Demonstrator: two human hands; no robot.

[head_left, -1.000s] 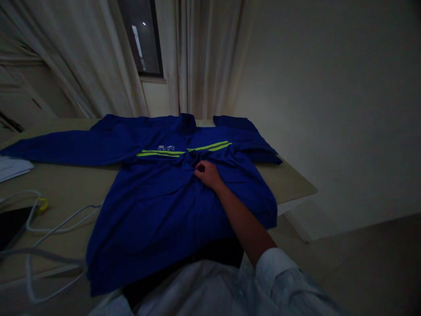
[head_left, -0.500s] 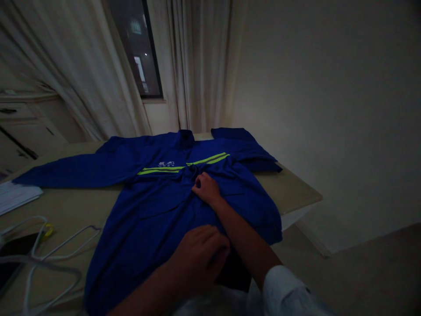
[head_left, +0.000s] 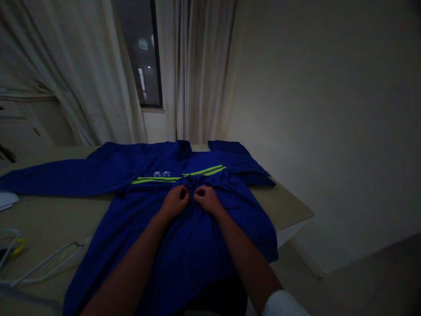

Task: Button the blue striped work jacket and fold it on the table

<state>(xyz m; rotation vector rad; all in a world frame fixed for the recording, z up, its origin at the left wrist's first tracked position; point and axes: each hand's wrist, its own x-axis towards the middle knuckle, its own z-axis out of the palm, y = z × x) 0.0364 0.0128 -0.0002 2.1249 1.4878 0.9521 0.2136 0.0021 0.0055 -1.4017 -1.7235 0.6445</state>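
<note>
A blue work jacket (head_left: 138, 219) with yellow-green stripes across the chest and a white logo lies spread over the table. Both hands are at its front opening, just below the stripes. My left hand (head_left: 176, 201) pinches the cloth at the left side of the opening. Close beside it, my right hand (head_left: 208, 199) pinches the right side. The fabric bunches up between them. Whether a button or other fastener is under the fingertips cannot be made out.
The jacket lies on a beige table (head_left: 292, 206), whose corner juts out at right. White cables (head_left: 49, 263), a yellow item (head_left: 17, 249) and papers (head_left: 8, 200) are at left. Curtains (head_left: 204, 70) and a window (head_left: 141, 52) stand behind, with a wall (head_left: 329, 109) at right.
My left hand has moved up and forward from near my body to the jacket's opening and pinches the cloth there. My right hand stays at the opening. The view has shifted slightly.
</note>
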